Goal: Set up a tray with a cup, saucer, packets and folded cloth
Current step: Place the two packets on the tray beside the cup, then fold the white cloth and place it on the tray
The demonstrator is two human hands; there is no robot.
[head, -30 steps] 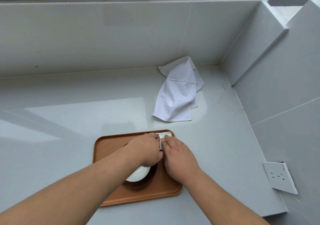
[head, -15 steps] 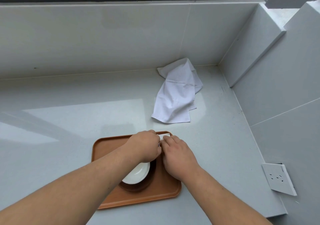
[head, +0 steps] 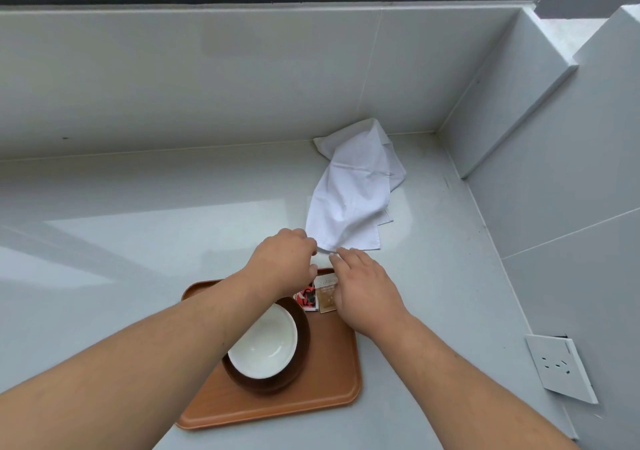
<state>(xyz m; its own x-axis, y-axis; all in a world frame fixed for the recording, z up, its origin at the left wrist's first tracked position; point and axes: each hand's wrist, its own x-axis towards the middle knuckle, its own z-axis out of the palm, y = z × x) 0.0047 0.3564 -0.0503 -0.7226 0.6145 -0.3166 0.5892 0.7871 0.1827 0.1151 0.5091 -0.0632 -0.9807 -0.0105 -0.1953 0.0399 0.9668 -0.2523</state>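
From the head camera, the brown tray (head: 332, 373) sits near the front of the pale counter (head: 138, 241), carrying a dark saucer (head: 298, 373) with a white cup (head: 265, 344) on it, and at the tray's far right corner two packets, a red one (head: 306, 297) beside a tan one (head: 327, 295), touching or nearly so. A second ago both hands were bunched over that corner, covering the packets; now they have moved off toward the far side, and the packets lie exposed and let go, so that step looks finished. The left hand (head: 285, 260) is curled, its fingertips at the near edge of the white cloth (head: 349, 189), apparently pinching that hem, though the contact is too small to be sure. The right hand (head: 363, 286) is spread flat and loose, holding nothing, its fingertips just beside the same corner. The cloth lies crumpled, unfolded, toward the far right corner of the counter, so folding it and setting it on the tray is what remains.
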